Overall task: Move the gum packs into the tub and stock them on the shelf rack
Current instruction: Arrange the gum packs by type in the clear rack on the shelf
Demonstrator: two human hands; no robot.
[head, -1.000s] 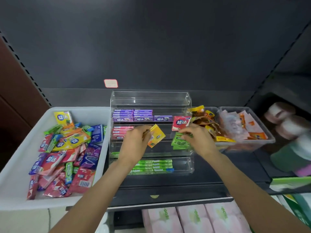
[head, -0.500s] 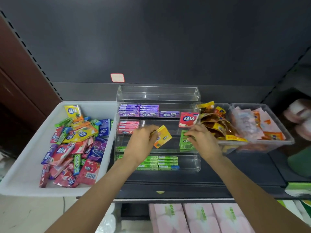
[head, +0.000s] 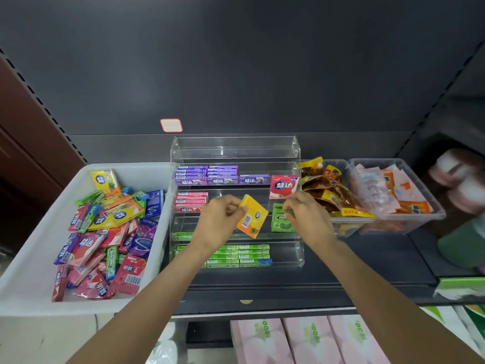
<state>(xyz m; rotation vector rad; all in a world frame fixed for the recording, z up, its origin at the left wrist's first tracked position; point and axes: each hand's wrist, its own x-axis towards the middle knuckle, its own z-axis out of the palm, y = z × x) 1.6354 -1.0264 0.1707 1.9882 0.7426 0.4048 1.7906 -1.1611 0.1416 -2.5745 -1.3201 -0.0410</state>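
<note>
Gum packs: loose mixed heap in white tub (head: 31, 258), left of clear acrylic rack (head: 236, 153). Rack tiers: purple sticks (head: 207, 174), pink sticks (head: 189, 202), green sticks (head: 236, 256), red pack (head: 283, 186) upright. Left hand (head: 217, 222) pinches yellow-orange pack (head: 252, 216), tilted, before middle tier. Right hand (head: 307, 216) grips green pack (head: 282, 222) on tier. Snack bins (head: 388, 164) right of rack.

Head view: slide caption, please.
Left hand holds yellow gum pack; right hand sets green pack in clear rack.
</note>
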